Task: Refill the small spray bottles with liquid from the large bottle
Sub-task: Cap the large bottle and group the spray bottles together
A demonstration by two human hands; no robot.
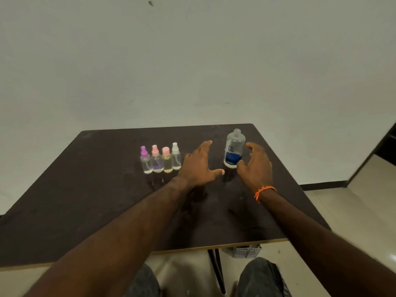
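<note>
Clear plastic, the large bottle stands uncapped at the tabletop's far right; the right hand and left hand, both released, flank it. A careless knock could spill it toward the small spray bottles left.

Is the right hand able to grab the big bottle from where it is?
Probably yes. The right hand hovers open just beside the large bottle, thumb near its base, with nothing between them. The left hand sits on the other side.
</note>
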